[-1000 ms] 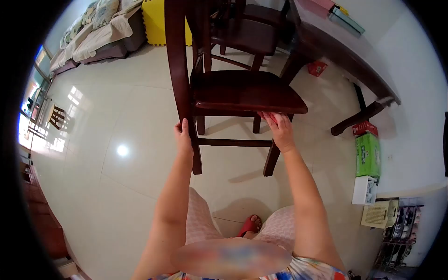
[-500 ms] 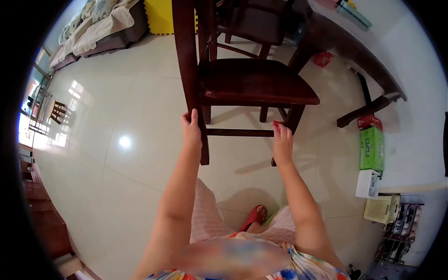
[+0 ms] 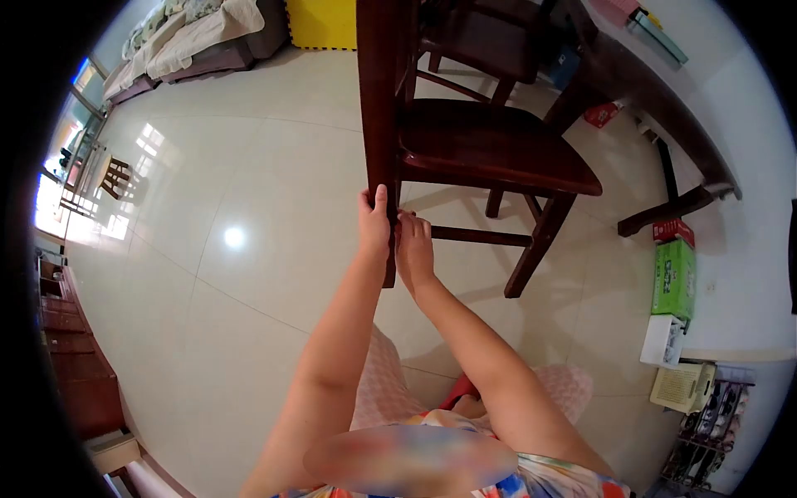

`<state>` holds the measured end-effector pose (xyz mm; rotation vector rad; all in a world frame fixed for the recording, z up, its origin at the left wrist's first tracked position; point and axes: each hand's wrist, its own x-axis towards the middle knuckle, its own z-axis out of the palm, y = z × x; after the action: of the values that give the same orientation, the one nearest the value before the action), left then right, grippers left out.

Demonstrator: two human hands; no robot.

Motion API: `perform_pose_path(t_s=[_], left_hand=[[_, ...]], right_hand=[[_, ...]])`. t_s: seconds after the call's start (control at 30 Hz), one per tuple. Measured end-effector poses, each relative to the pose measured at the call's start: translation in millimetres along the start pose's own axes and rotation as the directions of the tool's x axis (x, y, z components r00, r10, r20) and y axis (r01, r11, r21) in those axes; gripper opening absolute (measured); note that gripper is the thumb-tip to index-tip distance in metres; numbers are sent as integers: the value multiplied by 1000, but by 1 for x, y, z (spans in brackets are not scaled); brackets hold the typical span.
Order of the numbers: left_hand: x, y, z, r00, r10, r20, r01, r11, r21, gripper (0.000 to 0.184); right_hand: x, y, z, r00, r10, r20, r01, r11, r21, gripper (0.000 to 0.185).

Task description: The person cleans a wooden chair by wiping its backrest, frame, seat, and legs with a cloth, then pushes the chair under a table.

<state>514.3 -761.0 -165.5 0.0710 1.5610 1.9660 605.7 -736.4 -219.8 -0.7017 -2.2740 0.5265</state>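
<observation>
A dark reddish-brown wooden chair stands side-on in front of me, its tall back post rising at the left. My left hand is closed around the lower part of the rear chair leg, thumb pointing up. Against the inner side of that same leg is my right hand, fingers curled, where the side stretcher meets it. The fingertips of the right hand are partly hidden, and a small reddish patch shows by them. The front leg is untouched.
Behind stands another dark chair, with a dark wooden table to the right. Along the right wall are a green box, a white bin, a cream basket and a rack. A small stool sits far left.
My right hand has moved left, from the stretcher's front-leg end to the rear leg beside my left hand. The left hand stays on the leg. The whole view has shifted slightly.
</observation>
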Motion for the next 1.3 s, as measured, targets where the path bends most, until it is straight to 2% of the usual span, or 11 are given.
perform_pose_path(t_s=[0.07, 0.17, 0.3, 0.47, 0.57, 0.8, 0.9, 1.03, 1.13, 1.17, 1.3], left_hand=[[4, -3, -3, 1000, -6, 27, 5, 999, 34, 52], [12, -11, -8, 1000, 31, 2, -31, 992, 126, 54], [2, -2, -3, 997, 62, -44, -56, 989, 135, 60], [5, -8, -3, 998, 50, -37, -48, 997, 58, 60], [14, -19, -10, 999, 43, -18, -41, 996, 81, 58], [0, -11, -10, 996, 82, -26, -81, 996, 28, 51], [4, -8, -5, 996, 88, -7, -88, 996, -19, 44], [11, -13, -4, 994, 110, -31, -111, 992, -60, 39], [9, -11, -4, 994, 106, -6, -106, 988, -114, 40], [6, -9, -4, 994, 105, 7, -104, 986, -129, 40], [1, -4, -3, 995, 88, -38, -91, 992, -87, 50]], right_hand=[[-1, 6, -3, 999, -35, 14, 35, 999, -14, 30], [-5, 29, -39, 966, -160, 201, 191, 971, -144, 30], [-16, 74, -89, 982, -189, 4, 188, 972, -141, 32], [-36, 131, -163, 996, -53, -66, 24, 925, -378, 30], [-52, 160, -185, 995, -90, -43, 60, 882, -467, 28], [-79, 180, -195, 996, -3, 88, 39, 910, -412, 24], [-118, 196, -186, 987, 110, 116, -51, 903, -426, 22], [-183, 217, -177, 870, 492, -29, -461, 792, -401, 19], [-184, 219, -185, 774, 633, -28, -624, 754, -204, 19], [-168, 212, -189, 753, 655, -54, -657, 748, -91, 18], [-95, 181, -191, 806, 505, -308, -517, 854, 49, 21]])
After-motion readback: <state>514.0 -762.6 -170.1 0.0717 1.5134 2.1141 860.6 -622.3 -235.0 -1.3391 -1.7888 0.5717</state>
